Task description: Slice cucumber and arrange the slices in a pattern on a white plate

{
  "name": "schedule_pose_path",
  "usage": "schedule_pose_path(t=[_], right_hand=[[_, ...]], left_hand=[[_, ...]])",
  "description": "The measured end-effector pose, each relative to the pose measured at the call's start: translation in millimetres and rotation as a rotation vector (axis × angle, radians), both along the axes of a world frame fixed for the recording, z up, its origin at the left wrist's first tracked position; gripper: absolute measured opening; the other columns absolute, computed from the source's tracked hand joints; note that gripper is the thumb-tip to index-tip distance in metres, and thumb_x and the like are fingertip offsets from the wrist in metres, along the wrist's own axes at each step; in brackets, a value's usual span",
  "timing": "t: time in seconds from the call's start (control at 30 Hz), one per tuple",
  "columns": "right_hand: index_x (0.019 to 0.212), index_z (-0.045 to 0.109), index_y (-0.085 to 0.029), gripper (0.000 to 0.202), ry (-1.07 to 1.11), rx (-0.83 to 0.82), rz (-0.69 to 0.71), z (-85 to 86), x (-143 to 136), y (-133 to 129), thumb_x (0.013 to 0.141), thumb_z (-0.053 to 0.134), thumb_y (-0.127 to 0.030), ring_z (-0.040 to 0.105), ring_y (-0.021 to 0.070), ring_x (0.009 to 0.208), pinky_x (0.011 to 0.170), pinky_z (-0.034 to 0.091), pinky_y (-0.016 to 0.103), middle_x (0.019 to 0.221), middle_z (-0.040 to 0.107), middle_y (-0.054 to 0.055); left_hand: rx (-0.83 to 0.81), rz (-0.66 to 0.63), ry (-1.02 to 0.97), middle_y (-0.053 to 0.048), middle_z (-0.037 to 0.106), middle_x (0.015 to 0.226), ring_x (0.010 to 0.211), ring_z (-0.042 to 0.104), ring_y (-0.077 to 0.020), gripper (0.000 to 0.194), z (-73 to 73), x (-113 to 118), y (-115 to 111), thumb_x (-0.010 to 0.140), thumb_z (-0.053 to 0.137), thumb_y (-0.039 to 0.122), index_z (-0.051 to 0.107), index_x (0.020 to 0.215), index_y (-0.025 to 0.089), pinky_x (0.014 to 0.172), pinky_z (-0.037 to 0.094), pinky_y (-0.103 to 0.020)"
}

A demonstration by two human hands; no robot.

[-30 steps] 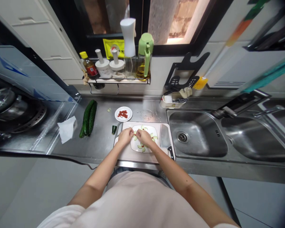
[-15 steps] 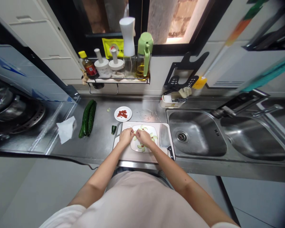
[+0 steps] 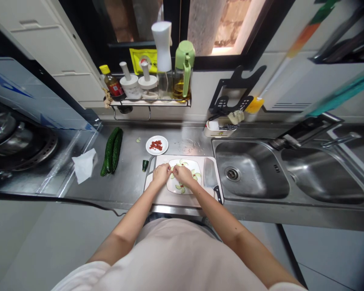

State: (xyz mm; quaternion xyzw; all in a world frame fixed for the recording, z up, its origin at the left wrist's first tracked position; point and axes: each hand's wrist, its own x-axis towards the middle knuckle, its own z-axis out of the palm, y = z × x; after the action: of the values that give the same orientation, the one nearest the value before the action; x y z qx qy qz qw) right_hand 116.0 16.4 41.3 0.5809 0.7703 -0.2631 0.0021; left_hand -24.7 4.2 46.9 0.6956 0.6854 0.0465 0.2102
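Observation:
My left hand (image 3: 161, 174) and my right hand (image 3: 183, 176) meet over the left side of a white squarish plate (image 3: 191, 188). Both have their fingers pinched together, fingertips nearly touching; whatever is between them is too small to make out. Thin pale-green cucumber slices (image 3: 182, 188) lie fanned in groups around the plate, with small red bits beside some. Under the plate is a light cutting board (image 3: 164, 199). A knife with a black handle (image 3: 218, 195) rests at the board's right end. Behind the board stands a small white plate (image 3: 149, 150) of chopped red pieces (image 3: 156, 145).
Whole cucumbers (image 3: 112, 151) and a crumpled white tissue (image 3: 84, 165) lie to the left. A cucumber end (image 3: 145, 165) sits beside the board. The double sink (image 3: 251, 178) is on the right. A seasoning rack (image 3: 151, 103) hangs behind, and a stove (image 3: 21, 149) stands far left.
Almost nothing differs. Both hands stay pinched at the same spot over the plate, with only slight finger movement; the whole view has shifted a little.

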Motion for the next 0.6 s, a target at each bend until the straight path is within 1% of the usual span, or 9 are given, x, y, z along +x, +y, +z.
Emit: schedule_pose_path(t=[0.43, 0.6], right_hand=[[0.097, 0.061, -0.020, 0.019, 0.005, -0.009, -0.046, 1.1, -2.2, -0.5, 0.090, 0.045, -0.026, 0.058, 0.0160, 0.084, 0.061, 0.028, 0.023, 0.091, 0.068, 0.005], [0.098, 0.061, -0.020, 0.018, 0.051, 0.018, -0.074, 1.7, 5.2, -0.3, 0.088, 0.047, -0.026, 0.057, 0.0154, 0.082, 0.061, 0.028, 0.023, 0.091, 0.068, 0.005]], left_hand=[[0.030, -0.014, 0.002, -0.006, 0.065, 0.100, 0.094, 0.058, -0.0202, 0.012, -4.1, 0.3, -1.3, 0.085, 0.054, 0.028, 0.061, 0.094, 0.023, 0.076, 0.041, -0.028], [0.040, 0.001, -0.014, -0.004, 0.066, 0.096, 0.090, 0.058, -0.0198, 0.012, -0.7, -3.0, -1.2, 0.085, 0.053, 0.028, 0.061, 0.093, 0.024, 0.073, 0.040, -0.028]])
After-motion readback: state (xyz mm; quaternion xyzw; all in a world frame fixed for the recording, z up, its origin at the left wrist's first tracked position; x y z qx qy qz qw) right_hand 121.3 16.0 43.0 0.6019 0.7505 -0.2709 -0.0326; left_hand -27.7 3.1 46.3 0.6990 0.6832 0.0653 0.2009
